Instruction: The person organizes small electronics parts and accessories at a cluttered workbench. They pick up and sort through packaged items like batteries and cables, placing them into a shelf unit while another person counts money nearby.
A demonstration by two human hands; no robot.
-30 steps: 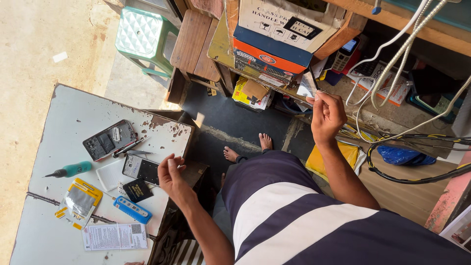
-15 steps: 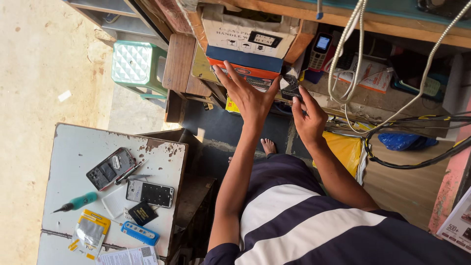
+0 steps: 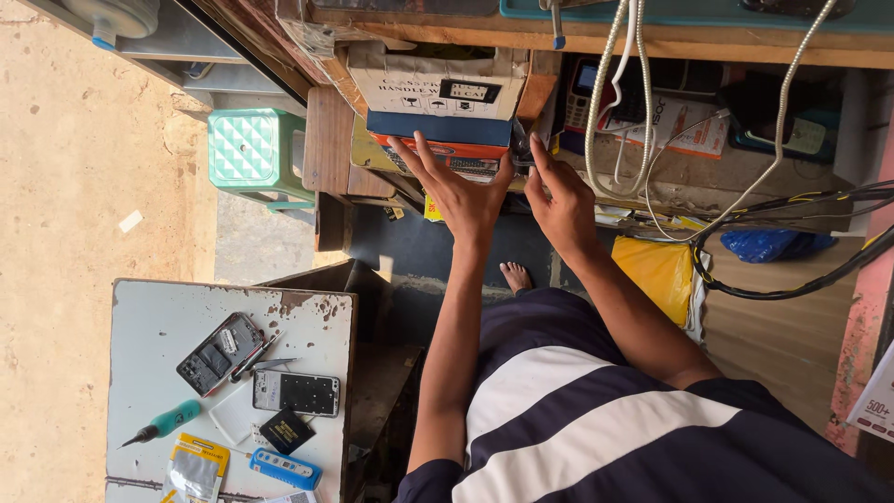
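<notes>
Left hand spread flat against stacked boxes; right hand fingers together, reaching beside them. Brace the stack steadily while probing; its contents are hidden.

Right hand fingertips hidden behind box stack; yellow packet cut off by bottom edge.

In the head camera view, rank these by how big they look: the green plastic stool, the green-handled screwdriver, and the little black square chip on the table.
1. Green plastic stool, clearly largest, though farther from the camera.
2. Green-handled screwdriver.
3. Black square chip, smallest, though close to the screwdriver in overall area.
</notes>
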